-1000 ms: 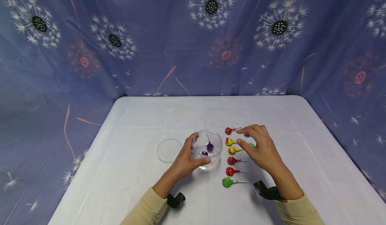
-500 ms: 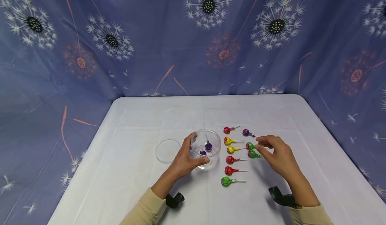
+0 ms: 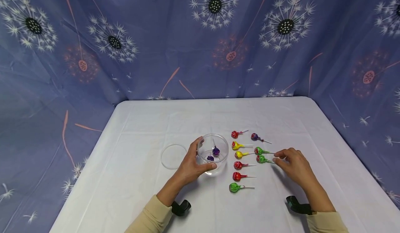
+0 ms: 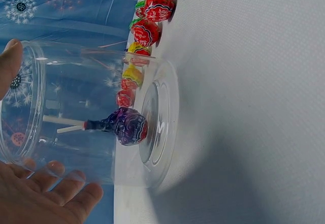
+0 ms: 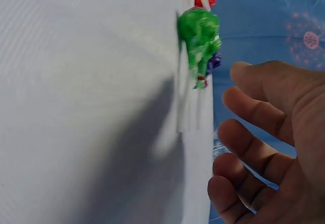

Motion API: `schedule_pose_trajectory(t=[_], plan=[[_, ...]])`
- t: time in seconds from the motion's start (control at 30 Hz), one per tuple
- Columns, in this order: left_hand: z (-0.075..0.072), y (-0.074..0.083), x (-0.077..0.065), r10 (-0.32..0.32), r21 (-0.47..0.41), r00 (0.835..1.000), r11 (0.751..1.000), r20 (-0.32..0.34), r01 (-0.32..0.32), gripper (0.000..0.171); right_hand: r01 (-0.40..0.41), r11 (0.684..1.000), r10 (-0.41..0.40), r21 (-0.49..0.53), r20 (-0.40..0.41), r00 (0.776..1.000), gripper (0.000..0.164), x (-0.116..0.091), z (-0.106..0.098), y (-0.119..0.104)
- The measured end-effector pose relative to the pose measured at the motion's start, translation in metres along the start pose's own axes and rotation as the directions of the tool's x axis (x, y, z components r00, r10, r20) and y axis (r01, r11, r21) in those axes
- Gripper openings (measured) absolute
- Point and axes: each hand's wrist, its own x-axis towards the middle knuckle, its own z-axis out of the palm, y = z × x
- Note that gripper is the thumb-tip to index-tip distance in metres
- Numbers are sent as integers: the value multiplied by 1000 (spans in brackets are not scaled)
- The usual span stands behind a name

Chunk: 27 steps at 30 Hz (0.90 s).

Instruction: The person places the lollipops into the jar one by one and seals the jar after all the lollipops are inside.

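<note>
Cup (image 3: 223, 160) in your left hand (image 3: 191, 168) — thumb on one side, fingers round the other — has two purple lollipops (image 3: 216, 151) inside, heads down, sticks towards the mouth. Your right hand (image 3: 295, 165) is close to the stick ends of two green lollipops (image 3: 261, 159) lying side by side on the cloth (image 3: 140, 139); its fingers are curved, slightly apart, and hold nothing. Beside the cup runs a column of six (image 3: 238, 165) — red, yellow, yellow, red, red, green from the far end. Another purple one (image 3: 255, 136) lies beyond the green pair, and a lid (image 3: 161, 156) lies near your left hand.
</note>
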Motion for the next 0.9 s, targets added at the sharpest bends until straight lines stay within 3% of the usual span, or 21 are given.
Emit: schedule_pose_trajectory(t=[0.4, 0.9], plan=[[-1, 2, 0, 13, -10, 1000, 1000, 4, -13, 97, -40, 999, 43, -28, 116, 992, 12, 2, 15, 18], [-1, 0, 0, 14, -12, 1000, 1000, 0, -14, 97, 5, 1000, -3, -23, 94, 996, 4, 2, 17, 21]])
